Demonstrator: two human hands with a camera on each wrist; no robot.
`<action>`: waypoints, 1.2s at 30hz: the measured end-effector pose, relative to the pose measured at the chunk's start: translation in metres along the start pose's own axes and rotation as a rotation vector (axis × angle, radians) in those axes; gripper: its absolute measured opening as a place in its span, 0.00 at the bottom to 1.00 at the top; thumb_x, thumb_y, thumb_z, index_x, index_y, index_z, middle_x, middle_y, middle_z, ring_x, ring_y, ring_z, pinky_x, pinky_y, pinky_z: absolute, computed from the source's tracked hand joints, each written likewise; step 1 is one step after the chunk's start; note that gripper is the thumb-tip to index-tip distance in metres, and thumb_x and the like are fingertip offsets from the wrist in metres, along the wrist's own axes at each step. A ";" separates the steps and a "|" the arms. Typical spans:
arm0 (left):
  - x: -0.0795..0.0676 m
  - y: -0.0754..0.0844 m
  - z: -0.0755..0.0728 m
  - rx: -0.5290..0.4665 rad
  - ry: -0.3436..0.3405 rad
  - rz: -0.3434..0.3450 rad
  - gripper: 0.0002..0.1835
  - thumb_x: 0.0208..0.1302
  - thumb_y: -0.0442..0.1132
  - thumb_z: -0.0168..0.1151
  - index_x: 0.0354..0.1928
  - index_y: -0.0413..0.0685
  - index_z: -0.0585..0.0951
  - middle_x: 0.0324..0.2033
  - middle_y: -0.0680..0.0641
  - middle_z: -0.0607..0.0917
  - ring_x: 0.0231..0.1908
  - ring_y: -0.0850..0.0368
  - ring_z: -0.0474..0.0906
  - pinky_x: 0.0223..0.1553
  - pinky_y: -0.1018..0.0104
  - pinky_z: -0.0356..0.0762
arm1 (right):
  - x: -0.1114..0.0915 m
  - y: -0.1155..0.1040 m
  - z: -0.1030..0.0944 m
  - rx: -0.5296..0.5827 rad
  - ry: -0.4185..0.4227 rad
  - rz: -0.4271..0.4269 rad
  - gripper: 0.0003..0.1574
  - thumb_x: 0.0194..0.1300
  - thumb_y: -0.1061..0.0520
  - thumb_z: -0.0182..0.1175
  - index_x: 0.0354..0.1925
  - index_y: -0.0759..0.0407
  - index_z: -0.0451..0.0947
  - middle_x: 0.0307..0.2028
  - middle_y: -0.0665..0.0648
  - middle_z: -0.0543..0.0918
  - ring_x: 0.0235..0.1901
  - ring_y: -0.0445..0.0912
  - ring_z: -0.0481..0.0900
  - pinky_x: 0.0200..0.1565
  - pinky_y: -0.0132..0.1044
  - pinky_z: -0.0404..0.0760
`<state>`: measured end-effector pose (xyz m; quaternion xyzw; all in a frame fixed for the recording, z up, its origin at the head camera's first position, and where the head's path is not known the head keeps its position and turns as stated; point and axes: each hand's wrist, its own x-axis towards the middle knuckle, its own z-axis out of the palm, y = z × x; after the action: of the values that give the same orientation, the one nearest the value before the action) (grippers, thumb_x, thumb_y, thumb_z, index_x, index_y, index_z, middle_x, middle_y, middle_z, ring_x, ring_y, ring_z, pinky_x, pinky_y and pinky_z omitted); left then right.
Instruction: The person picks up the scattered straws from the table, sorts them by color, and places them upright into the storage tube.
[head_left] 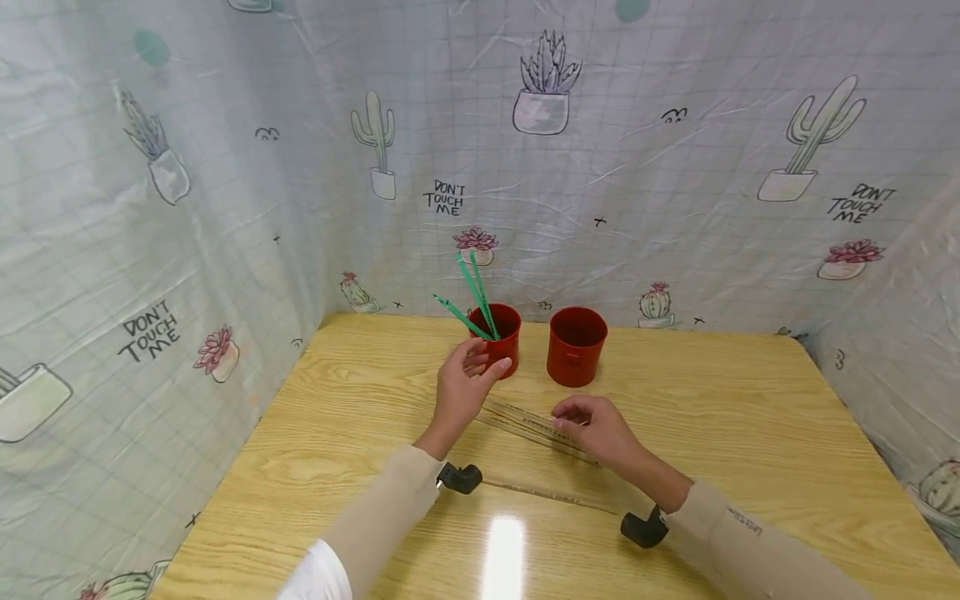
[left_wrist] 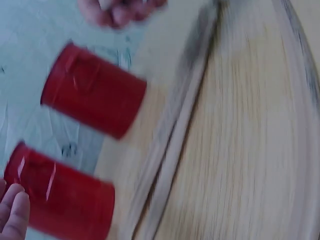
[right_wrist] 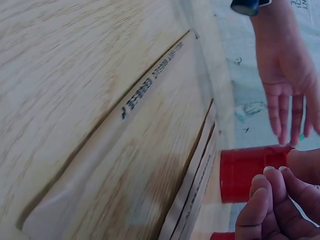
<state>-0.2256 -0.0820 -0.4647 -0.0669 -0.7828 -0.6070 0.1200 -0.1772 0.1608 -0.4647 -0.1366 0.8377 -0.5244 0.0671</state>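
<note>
Hovering w/ fingers and thumb apart, the L hand [head_left: 463, 387] is near thin green strips [head_left: 476, 288] in a round, glossy red bucket [head_left: 510, 343]; contact unclear. Flat, tan printed strips [head_left: 542, 430] lie on the wood-grain table [head_left: 750, 433] betw. the hands. R hand [head_left: 602, 427] is above, fingers loosely bent, no grip visible; prob. best to pinch one strip's end, neighbours undisturbed.

A red cup [head_left: 510, 347] partly hides 3 green strips [head_left: 473, 288].
</note>
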 end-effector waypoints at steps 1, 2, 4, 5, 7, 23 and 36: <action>-0.001 0.002 0.004 -0.015 -0.008 0.008 0.32 0.66 0.47 0.74 0.67 0.39 0.77 0.61 0.39 0.83 0.59 0.41 0.82 0.64 0.46 0.82 | 0.000 0.002 -0.001 -0.002 0.000 0.007 0.11 0.71 0.62 0.66 0.47 0.68 0.85 0.42 0.62 0.89 0.37 0.44 0.81 0.39 0.30 0.82; -0.001 0.005 0.007 -0.028 -0.018 0.014 0.32 0.66 0.46 0.74 0.67 0.39 0.76 0.61 0.38 0.83 0.59 0.40 0.82 0.64 0.46 0.82 | 0.000 0.004 -0.001 -0.007 0.001 0.010 0.11 0.71 0.62 0.66 0.47 0.68 0.85 0.42 0.61 0.89 0.37 0.44 0.82 0.39 0.30 0.82; -0.001 0.009 0.014 -0.058 -0.053 0.022 0.33 0.66 0.46 0.74 0.67 0.37 0.76 0.62 0.36 0.82 0.61 0.39 0.82 0.65 0.46 0.81 | 0.001 0.007 -0.003 -0.015 0.008 0.018 0.10 0.70 0.63 0.66 0.47 0.68 0.85 0.42 0.61 0.89 0.37 0.44 0.82 0.40 0.31 0.83; -0.001 0.011 0.017 -0.066 -0.075 0.018 0.33 0.66 0.46 0.74 0.68 0.38 0.75 0.63 0.37 0.82 0.62 0.38 0.81 0.66 0.47 0.80 | 0.001 0.009 -0.004 -0.023 0.014 0.020 0.10 0.70 0.63 0.66 0.47 0.67 0.86 0.41 0.60 0.90 0.37 0.44 0.82 0.41 0.30 0.83; 0.000 0.014 0.024 -0.082 -0.125 0.004 0.35 0.66 0.47 0.74 0.70 0.41 0.74 0.66 0.39 0.81 0.66 0.40 0.79 0.68 0.48 0.78 | 0.002 0.012 -0.006 -0.043 0.023 0.017 0.09 0.69 0.63 0.66 0.47 0.67 0.86 0.41 0.60 0.90 0.37 0.44 0.82 0.41 0.31 0.82; 0.034 0.025 0.058 0.052 -0.297 0.009 0.41 0.71 0.54 0.67 0.79 0.45 0.64 0.76 0.42 0.71 0.77 0.50 0.67 0.75 0.55 0.70 | 0.009 0.045 -0.026 -0.147 0.056 0.037 0.05 0.67 0.63 0.69 0.41 0.64 0.88 0.39 0.59 0.90 0.38 0.44 0.82 0.42 0.32 0.81; 0.051 0.028 0.080 0.122 -0.319 -0.029 0.39 0.74 0.53 0.64 0.81 0.51 0.64 0.79 0.47 0.67 0.78 0.50 0.66 0.75 0.53 0.70 | 0.012 0.054 -0.024 -0.233 -0.014 0.016 0.04 0.62 0.68 0.69 0.36 0.61 0.89 0.34 0.55 0.88 0.34 0.43 0.80 0.37 0.30 0.80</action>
<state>-0.2767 0.0005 -0.4435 -0.1437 -0.8280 -0.5418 -0.0110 -0.2034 0.2003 -0.5022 -0.1404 0.8936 -0.4220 0.0611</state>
